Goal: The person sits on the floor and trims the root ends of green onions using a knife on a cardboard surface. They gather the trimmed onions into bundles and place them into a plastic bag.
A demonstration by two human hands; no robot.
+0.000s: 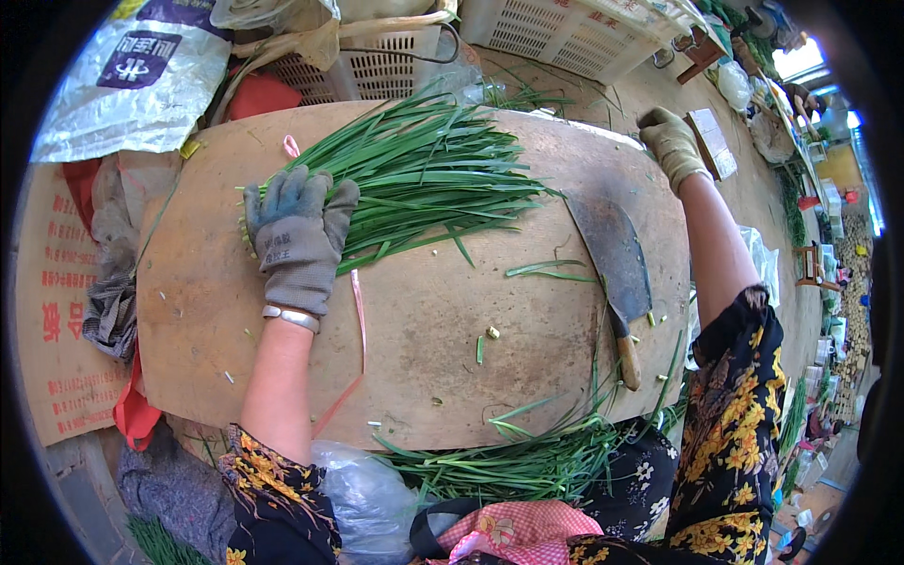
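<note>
A bunch of green garlic chives (431, 169) lies across a wooden board (417, 311). My left hand (300, 219), in a grey work glove, grips its stem ends from above. Under the bunch runs a pink plastic tie (360, 318), showing on both sides of it. My right hand (669, 145), also gloved, is stretched past the board's far right corner. Its fingers are curled, and whatever may be inside them is hidden. A cleaver (613, 254) with a dark blade and wooden handle rests on the board's right side, its tip near the leaf ends.
More loose chives (508, 462) lie along the board's near edge and my lap. Stem scraps (492, 332) dot the board. White plastic crates (544, 39) stand beyond it. At far left are a plastic sack (134, 85) and printed cardboard (63, 296). A person (801, 102) is in the right background.
</note>
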